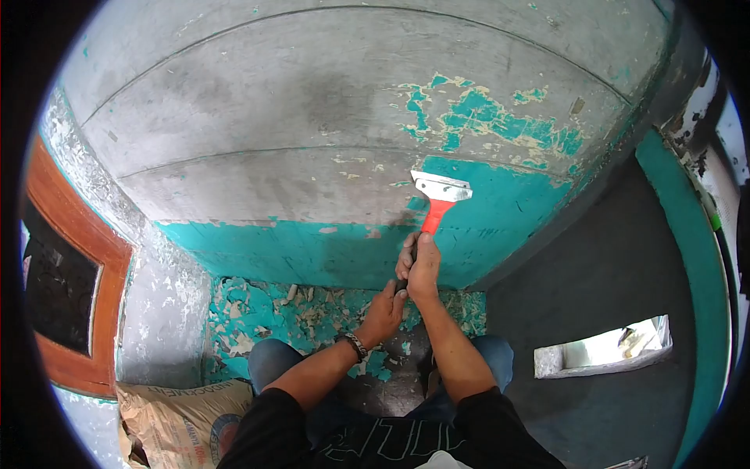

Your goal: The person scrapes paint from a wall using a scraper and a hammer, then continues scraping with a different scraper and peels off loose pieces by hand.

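A paint scraper [442,187] with a white metal head and a red and black handle reaches up to the wall [258,102]. Its head lies at the edge of the teal paint [500,211], where grey wall meets colour. My right hand [423,268] is wrapped round the handle below the red part. Lower down, my left hand [381,316], with a dark bracelet at the wrist, is closed at the handle's black end. Part of the handle is hidden by my fingers.
Flakes of teal paint [246,313] litter the floor at the wall's foot. A brown paper sack [168,422] stands at lower left, near a wooden frame [113,273]. To the right, a dark wall [601,273] has a small opening [617,346].
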Motion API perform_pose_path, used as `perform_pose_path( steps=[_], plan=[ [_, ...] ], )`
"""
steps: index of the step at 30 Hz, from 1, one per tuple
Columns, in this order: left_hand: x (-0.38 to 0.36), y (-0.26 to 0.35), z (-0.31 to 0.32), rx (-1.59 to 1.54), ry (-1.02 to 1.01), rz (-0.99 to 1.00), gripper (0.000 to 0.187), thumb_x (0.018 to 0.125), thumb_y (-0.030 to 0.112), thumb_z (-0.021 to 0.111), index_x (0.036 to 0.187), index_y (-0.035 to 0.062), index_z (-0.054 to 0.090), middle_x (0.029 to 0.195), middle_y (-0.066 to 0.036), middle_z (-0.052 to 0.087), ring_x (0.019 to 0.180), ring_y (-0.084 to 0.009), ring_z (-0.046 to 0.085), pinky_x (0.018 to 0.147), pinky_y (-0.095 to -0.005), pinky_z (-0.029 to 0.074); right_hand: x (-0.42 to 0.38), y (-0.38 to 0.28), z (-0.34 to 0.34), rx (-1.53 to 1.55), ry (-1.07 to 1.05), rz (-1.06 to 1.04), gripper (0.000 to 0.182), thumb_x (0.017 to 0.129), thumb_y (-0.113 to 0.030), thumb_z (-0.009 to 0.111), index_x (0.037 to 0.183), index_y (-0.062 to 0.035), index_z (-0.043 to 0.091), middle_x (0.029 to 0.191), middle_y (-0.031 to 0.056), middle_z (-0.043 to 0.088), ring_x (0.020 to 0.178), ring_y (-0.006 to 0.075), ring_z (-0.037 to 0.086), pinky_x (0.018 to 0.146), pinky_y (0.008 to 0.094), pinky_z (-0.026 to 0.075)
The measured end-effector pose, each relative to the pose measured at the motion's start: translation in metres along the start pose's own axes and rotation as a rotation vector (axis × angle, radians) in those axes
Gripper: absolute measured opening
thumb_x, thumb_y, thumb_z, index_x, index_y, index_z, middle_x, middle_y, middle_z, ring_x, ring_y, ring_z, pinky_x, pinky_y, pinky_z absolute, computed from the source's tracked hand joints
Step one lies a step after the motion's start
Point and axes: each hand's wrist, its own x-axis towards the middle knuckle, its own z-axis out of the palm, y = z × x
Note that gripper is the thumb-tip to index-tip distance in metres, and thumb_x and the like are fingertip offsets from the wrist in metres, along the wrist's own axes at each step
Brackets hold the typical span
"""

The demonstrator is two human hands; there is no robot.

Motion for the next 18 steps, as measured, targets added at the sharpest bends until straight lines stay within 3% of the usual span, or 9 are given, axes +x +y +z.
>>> perform_pose_path(
  steps=[8,18],
  plan=[
    [0.014,0.007,-0.009,-0.031,-0.044,-0.062,0.026,0.097,0.022,0.042,0.099,-0.004,0.045,0.071,-0.025,0.054,0.065,-0.0443,0.055,0.057,-0.0428,0.042,0.007,-0.013,0.013,-0.094,0.086,-0.021,0.042,0.098,-0.044,0.037,0.084,-0.0055,0.045,0.054,-0.0009,0.036,0.039,0.0095,0.032,0.038,0.0252,0.03],
    [0.009,-0.004,-0.012,0.05,-0.016,0.011,0.026,0.096,0.022,0.043,0.098,-0.0034,0.044,0.069,-0.025,0.053,0.064,-0.0453,0.054,0.055,-0.0452,0.041,0.005,0.005,0.005,0.016,-0.014,-0.063,0.044,0.098,-0.046,0.035,0.085,-0.0056,0.045,0.054,-0.0008,0.037,0.039,0.0097,0.034,0.039,0.0256,0.032]
  ],
)
